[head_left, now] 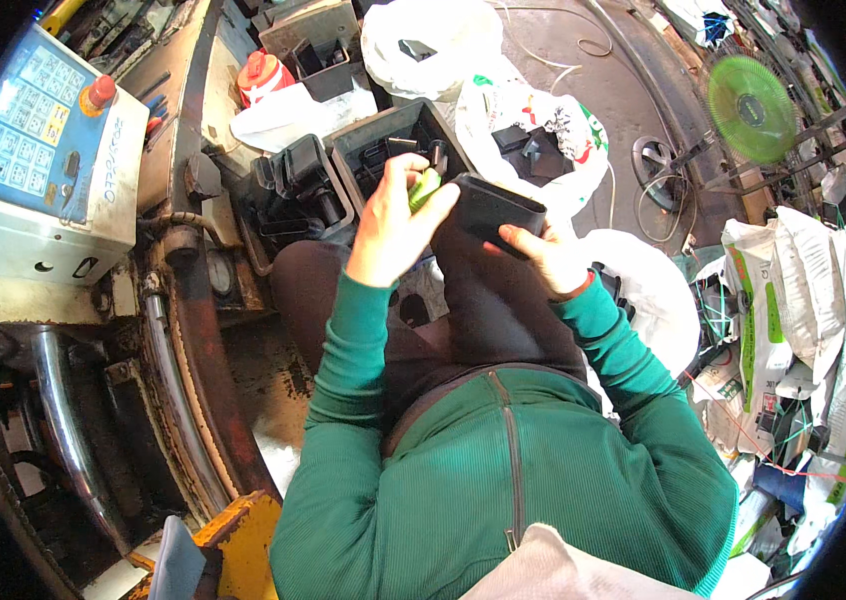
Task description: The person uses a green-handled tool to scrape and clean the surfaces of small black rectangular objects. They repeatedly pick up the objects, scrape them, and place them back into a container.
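Observation:
My left hand (390, 222) is closed around a small lime-green tool (424, 188), most of it hidden by the fingers, so its kind is unclear. My right hand (546, 262) grips a black plastic box-shaped part (499, 208) by its right end, thumb on top. The part sits tilted above my thighs, its left end close to the green tool and my left thumb. Just beyond my hands stands a dark bin (348, 150) with black plastic pieces inside. A second dark bin (343, 212) to its left holds more black parts.
A white bag (593, 165) with black pieces lies ahead to the right. At left are a machine control panel (38, 120) with a red button (98, 95) and a metal rail (213, 400). A green fan (751, 108) stands far right, above stacked white sacks (793, 290).

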`<control>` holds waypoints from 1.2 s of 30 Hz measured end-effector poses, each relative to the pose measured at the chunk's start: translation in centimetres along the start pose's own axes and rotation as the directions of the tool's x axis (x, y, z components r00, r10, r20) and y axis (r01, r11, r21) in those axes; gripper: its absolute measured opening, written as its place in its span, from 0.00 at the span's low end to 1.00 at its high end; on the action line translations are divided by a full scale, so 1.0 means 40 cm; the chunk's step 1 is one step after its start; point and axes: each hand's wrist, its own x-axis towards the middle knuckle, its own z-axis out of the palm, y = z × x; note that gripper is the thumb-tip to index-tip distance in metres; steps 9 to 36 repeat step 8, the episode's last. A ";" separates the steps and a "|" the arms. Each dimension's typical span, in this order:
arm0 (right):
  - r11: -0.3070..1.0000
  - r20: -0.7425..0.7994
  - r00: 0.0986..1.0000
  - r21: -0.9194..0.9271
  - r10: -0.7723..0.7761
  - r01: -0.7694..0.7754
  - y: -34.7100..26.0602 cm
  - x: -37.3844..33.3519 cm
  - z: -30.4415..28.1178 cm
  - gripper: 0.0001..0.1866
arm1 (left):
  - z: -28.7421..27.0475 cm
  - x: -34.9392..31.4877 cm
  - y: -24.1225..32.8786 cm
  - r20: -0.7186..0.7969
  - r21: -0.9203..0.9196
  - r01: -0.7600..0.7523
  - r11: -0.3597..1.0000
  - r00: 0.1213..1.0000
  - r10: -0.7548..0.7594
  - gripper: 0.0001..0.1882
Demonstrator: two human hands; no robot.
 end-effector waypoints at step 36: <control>0.706 0.066 0.917 -0.616 -0.394 0.348 0.065 0.009 0.005 0.32 | 0.064 -0.111 0.061 0.079 0.026 0.023 0.999 0.997 -0.025 0.15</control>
